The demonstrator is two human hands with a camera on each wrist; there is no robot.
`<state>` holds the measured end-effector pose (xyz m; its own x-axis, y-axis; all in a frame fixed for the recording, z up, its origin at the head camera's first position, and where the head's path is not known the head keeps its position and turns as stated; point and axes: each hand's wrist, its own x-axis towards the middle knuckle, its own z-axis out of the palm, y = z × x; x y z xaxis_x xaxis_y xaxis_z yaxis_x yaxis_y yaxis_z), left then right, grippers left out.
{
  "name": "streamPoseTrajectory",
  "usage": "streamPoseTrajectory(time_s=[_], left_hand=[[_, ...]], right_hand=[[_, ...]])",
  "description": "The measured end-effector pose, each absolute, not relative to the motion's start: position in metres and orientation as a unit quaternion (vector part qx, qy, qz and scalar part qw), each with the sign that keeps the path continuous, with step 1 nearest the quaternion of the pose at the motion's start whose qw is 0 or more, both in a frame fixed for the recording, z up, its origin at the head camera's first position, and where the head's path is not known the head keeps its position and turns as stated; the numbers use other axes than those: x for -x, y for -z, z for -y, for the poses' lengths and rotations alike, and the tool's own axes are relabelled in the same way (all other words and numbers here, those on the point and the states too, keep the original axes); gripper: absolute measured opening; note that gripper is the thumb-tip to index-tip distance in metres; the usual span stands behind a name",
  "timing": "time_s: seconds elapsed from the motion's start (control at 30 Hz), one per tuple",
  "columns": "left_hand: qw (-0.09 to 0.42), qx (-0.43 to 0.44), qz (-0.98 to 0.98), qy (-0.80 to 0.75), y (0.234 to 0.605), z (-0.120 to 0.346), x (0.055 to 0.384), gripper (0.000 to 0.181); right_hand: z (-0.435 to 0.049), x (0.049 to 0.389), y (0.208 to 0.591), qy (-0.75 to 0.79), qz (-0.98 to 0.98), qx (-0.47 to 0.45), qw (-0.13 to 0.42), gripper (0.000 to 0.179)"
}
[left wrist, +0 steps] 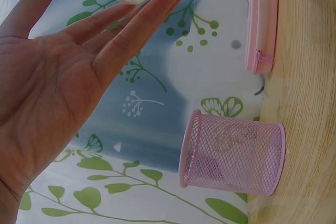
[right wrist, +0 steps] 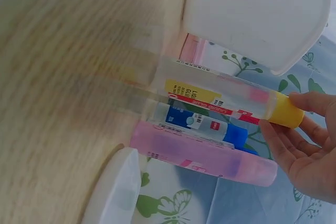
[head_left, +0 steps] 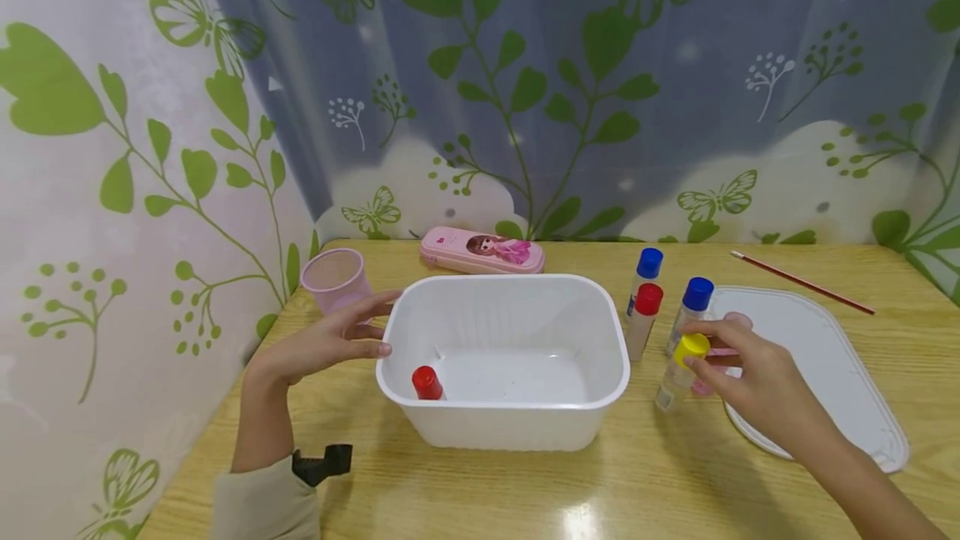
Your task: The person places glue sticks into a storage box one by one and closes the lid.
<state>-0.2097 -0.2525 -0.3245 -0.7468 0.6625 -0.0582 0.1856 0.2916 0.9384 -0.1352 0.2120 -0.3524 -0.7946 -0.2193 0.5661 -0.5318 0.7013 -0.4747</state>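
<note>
With fingertips and thumb, my right hand (head_left: pixel 765 377) pinches the yellow cap of a clear liquid glue bottle (right wrist: pixel 215 93). The bottle is upright in the head view, right of a white plastic bin (head_left: pixel 510 427). My left hand (head_left: pixel 315 348) touches the bin's left rim and side with fairly straight fingers. Inside the bin's near-left corner shows a red cap (head_left: pixel 427 382); the body below it is mostly hidden. Beside the held bottle stand a red-capped glue bottle (head_left: pixel 641 323), two blue-capped bottles (head_left: pixel 690 307), and a pink bottle (right wrist: pixel 202 153), partly hidden by my right hand in the head view.
A white lid (head_left: pixel 817 382) lies at the right, a red pencil (head_left: pixel 802 282) behind it. The pink pencil case (head_left: pixel 480 252) sits behind the bin, and a pink mesh cup (left wrist: pixel 236 156) stands behind my left hand. A patterned curtain (head_left: pixel 525 107) borders the wooden table (head_left: pixel 450 490).
</note>
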Motion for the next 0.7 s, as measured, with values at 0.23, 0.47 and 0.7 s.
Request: streamPoseTrajectory(time_s=[0.23,0.47,0.7], left_hand=[[0.227,-0.269,-0.773,-0.527,0.324,0.253,0.209,0.068],[0.229,-0.267,-0.773,-0.527,0.324,0.253,0.209,0.068],[0.230,-0.270,-0.772,-0.528,0.324,0.253,0.210,0.068]], right_hand=[[-0.207,0.132,0.330,-0.314,0.885,-0.222,0.262,0.041],[-0.201,0.129,0.294,-0.307,0.876,-0.232,0.291,0.041],[-0.192,0.131,0.258,-0.295,0.862,-0.259,0.323,0.043]])
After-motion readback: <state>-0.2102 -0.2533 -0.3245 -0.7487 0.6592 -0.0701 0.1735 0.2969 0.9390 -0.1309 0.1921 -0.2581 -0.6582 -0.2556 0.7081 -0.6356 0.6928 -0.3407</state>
